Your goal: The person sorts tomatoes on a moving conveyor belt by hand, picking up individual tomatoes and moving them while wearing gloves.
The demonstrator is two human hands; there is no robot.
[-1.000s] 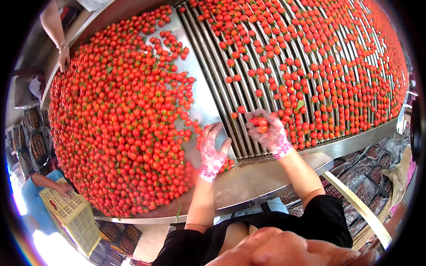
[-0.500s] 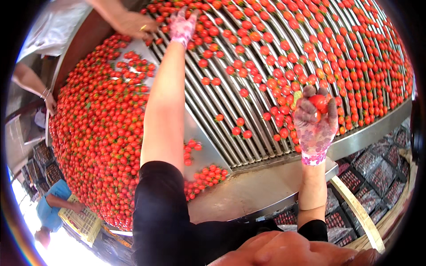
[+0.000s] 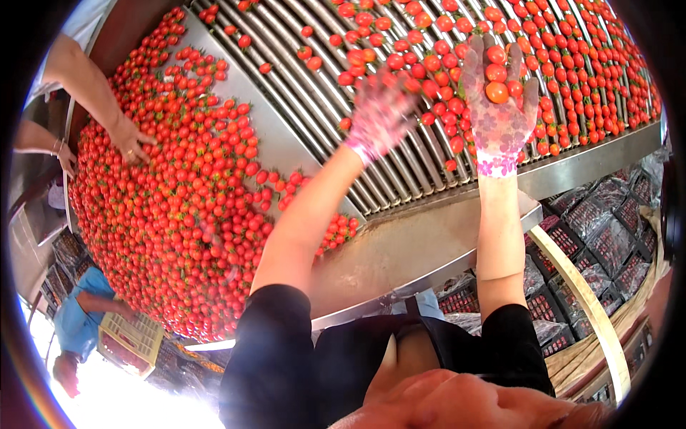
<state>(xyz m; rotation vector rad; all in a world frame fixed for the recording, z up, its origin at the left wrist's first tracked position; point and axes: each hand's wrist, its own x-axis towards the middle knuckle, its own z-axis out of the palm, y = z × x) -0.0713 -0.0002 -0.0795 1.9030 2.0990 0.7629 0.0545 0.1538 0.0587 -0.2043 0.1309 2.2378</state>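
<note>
Cupped palm up over the metal rollers (image 3: 293, 91), my right hand (image 3: 498, 136) wears a flower-patterned pink and purple glove stained dark at the fingers. A few small red cherry tomatoes (image 3: 496, 91) rest in it, held by loosely curled fingers. My left hand (image 3: 382, 118), in a matching glove, hovers over or touches the tomatoes on the rollers to its left. Motion smears its fingers, so what they hold is hidden. Rows of red cherry tomatoes (image 3: 572, 100) lie between the rollers, thickest on the right.
A big tomato heap (image 3: 164, 236) spreads left of the metal plate (image 3: 270, 139). Another person's hand (image 3: 130, 137) reaches into it; a second hand (image 3: 66, 159) is at its edge. Someone in blue (image 3: 80, 314) holds a yellow crate (image 3: 128, 344). Black crates (image 3: 550, 243) stand below the steel rim (image 3: 572, 161).
My left hand has come back from the far rollers toward my right hand. My right hand has moved farther away, its fingers straighter. The other person's hand has shifted from the rollers to the heap.
</note>
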